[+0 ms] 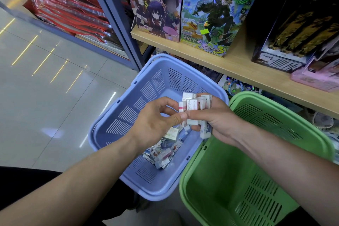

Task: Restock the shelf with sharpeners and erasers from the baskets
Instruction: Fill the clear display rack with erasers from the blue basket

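Right hand (220, 119) grips erasers (192, 105); left hand (156, 124) pinches one; forearms converge.

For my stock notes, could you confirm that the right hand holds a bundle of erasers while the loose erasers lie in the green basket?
Not quite: the loose erasers lie in the blue basket, not the green basket, whose visible inside shows none, as the head view shows. The right hand does hold a bundle of erasers.
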